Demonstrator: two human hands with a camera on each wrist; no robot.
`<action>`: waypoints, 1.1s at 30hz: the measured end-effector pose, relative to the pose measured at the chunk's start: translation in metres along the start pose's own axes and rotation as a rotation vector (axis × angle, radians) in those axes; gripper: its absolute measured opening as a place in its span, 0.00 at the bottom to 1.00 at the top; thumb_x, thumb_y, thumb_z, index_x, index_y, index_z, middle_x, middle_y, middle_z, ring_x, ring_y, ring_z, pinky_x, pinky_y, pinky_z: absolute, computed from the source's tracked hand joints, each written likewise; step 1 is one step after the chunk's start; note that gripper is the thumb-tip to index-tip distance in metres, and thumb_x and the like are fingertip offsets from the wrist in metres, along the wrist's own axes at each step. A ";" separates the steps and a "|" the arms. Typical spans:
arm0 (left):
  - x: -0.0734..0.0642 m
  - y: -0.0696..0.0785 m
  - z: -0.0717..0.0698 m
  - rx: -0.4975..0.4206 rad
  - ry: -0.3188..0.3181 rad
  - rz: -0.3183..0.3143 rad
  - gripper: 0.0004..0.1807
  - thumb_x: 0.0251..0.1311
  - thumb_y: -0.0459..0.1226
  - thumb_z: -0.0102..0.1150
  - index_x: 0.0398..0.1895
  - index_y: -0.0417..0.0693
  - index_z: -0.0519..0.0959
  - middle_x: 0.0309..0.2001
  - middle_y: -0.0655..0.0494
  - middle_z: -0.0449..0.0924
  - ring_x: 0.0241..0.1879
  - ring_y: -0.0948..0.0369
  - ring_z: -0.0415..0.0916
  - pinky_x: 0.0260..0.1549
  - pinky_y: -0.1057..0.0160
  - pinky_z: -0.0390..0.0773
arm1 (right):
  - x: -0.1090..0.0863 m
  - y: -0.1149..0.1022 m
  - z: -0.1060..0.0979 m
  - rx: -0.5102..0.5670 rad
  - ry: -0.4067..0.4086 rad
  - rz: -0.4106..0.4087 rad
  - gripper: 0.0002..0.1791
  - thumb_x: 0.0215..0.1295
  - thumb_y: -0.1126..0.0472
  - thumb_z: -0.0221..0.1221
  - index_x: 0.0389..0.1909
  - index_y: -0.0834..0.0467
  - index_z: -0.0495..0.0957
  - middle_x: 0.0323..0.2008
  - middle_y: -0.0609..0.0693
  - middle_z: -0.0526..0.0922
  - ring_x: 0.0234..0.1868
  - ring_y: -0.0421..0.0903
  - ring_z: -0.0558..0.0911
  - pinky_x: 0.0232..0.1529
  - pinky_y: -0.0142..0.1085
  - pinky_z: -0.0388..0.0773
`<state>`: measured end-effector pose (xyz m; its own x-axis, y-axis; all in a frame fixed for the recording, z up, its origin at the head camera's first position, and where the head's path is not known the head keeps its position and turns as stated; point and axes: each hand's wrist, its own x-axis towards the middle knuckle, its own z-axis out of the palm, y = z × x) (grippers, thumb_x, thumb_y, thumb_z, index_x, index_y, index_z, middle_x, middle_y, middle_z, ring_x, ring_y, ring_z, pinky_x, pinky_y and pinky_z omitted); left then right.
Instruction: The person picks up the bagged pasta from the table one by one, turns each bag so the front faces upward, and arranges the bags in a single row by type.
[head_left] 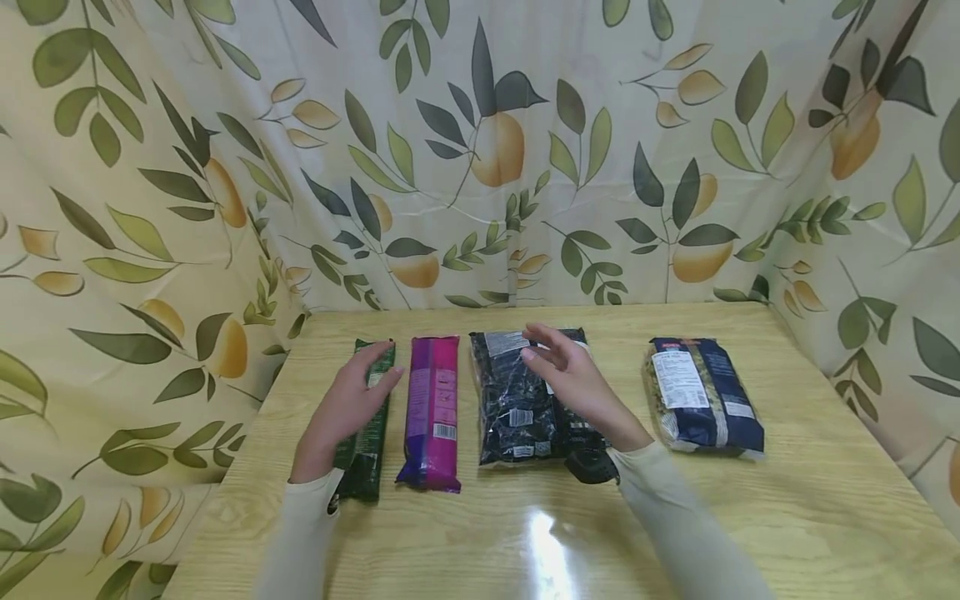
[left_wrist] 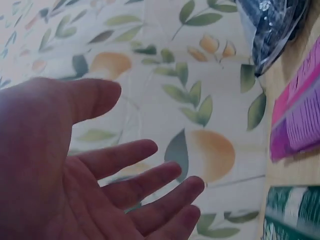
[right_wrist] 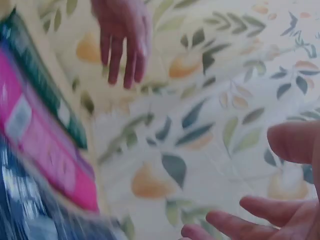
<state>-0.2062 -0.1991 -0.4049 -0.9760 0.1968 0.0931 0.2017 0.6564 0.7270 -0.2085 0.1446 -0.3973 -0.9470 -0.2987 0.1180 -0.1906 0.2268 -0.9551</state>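
My left hand [head_left: 351,404] hovers over the dark green packet [head_left: 369,450], its fingers loosely extended and nothing in them. Just right of it lies a long pink and purple packet [head_left: 432,412] with a barcode. My right hand [head_left: 577,379] is held above a wide black plastic packet [head_left: 513,408] and covers part of it. In the left wrist view the left hand [left_wrist: 120,170] shows spread, relaxed fingers and a bare palm. The right wrist view shows the right hand [right_wrist: 270,210] with fingers apart, holding nothing.
A navy packet with a clear side and white labels [head_left: 705,396] lies at the right of the wooden table [head_left: 465,542]. A leaf-and-fruit patterned curtain [head_left: 450,167] encloses the table at the back and sides. A dark band [head_left: 591,465] sits at the right wrist.
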 end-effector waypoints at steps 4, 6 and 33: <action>-0.010 -0.014 -0.016 -0.099 0.031 -0.087 0.33 0.78 0.54 0.49 0.78 0.48 0.65 0.75 0.38 0.67 0.75 0.39 0.65 0.70 0.36 0.68 | 0.007 -0.006 0.016 0.152 -0.040 0.042 0.31 0.81 0.54 0.51 0.79 0.59 0.58 0.77 0.62 0.65 0.77 0.62 0.67 0.76 0.57 0.64; -0.015 -0.020 -0.024 -0.142 0.053 -0.116 0.32 0.78 0.53 0.49 0.77 0.46 0.66 0.75 0.38 0.68 0.73 0.39 0.67 0.69 0.36 0.70 | 0.011 -0.010 0.025 0.239 -0.064 0.062 0.30 0.82 0.56 0.50 0.78 0.60 0.59 0.77 0.62 0.65 0.77 0.62 0.66 0.77 0.56 0.64; -0.053 -0.093 -0.020 -0.276 0.035 -0.456 0.38 0.78 0.54 0.48 0.76 0.35 0.63 0.74 0.31 0.63 0.68 0.37 0.70 0.66 0.41 0.74 | 0.035 0.016 0.147 0.566 -0.252 0.327 0.29 0.81 0.58 0.49 0.75 0.69 0.59 0.72 0.70 0.65 0.70 0.65 0.73 0.74 0.55 0.69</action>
<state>-0.1749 -0.2853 -0.4637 -0.9628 -0.0910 -0.2545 -0.2676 0.4524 0.8507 -0.2065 0.0019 -0.4480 -0.8309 -0.5189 -0.2011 0.3232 -0.1557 -0.9334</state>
